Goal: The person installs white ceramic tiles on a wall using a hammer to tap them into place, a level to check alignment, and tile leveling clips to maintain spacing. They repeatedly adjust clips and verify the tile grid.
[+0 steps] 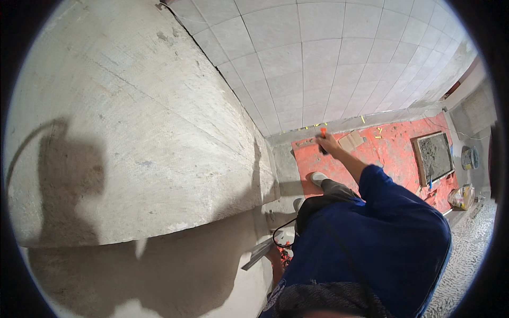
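Note:
My right hand (326, 142) is closed around a small orange-and-black tool (323, 132), held out over the red floor sheet (313, 159) near the foot of the tiled wall (275, 85). Beside it lie a tan flat piece (350, 140) and several small yellow bits (363, 120). A partly hidden skin-toned shape at my left side, possibly my left hand (274, 261), is beside a long metal bar (256, 254) and a black looped cable (281, 236); its fingers cannot be made out.
A rough concrete wall (132, 122) rises on the left. On the right sit a framed tray of grey mortar (433, 153), a grey bucket (468, 158) and a pale container (460, 197), with textured grey surface (466, 249) nearer me. My shoe (318, 179) stands on the sheet.

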The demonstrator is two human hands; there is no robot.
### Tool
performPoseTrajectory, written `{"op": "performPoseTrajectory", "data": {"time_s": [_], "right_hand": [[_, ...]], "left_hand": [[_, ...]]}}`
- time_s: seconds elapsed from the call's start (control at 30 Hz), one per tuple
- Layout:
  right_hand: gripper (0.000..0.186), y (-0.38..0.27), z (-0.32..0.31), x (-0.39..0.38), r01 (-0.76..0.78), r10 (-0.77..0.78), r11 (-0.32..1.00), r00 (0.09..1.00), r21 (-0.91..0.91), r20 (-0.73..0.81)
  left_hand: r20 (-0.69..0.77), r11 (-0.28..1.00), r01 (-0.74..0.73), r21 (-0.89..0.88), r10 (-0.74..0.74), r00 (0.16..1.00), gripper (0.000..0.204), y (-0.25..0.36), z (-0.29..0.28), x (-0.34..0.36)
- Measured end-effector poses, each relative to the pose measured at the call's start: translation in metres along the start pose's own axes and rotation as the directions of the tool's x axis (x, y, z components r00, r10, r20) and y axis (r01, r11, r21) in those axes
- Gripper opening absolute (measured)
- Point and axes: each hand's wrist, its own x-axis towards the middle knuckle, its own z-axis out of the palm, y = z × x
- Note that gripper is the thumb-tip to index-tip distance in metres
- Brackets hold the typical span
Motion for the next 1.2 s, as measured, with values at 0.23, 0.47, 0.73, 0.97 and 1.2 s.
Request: {"op": "performPoseTrajectory", "data": {"time_s": [0.23,0.47,0.73,0.97,1.2], "right_hand": [[0.046,-0.092,0.037,0.025,0.325,-0.325,0.94,0.946,-0.106,0.018],[0.042,-0.306,0.099,0.062,0.569,-0.567,0.822,0.819,0.001,0.093],[0.052,-0.357,0.166,0.072,0.515,-0.524,0.852,0.839,0.096,0.148],[0.025,-0.351,0.136,0.09,0.482,-0.545,0.82,0.823,0.309,0.161],[0.012,-0.317,0.072,0.085,0.547,-0.561,0.823,0.825,0.153,0.066]], "left_hand": [[-0.051,0.989,-0.115,0.088,0.12,0.991,0.021,-0.002,0.001,0.06],[-0.036,0.925,0.255,-0.282,-0.275,0.961,0.025,0.032,-0.002,0.06],[-0.166,0.955,0.237,-0.177,-0.267,0.949,0.025,0.043,-0.005,0.038],[-0.174,0.966,0.22,-0.138,-0.242,0.954,0.022,0.041,-0.008,0.033],[-0.126,0.941,0.247,-0.23,-0.28,0.952,0.026,0.021,0.007,0.046]]}}
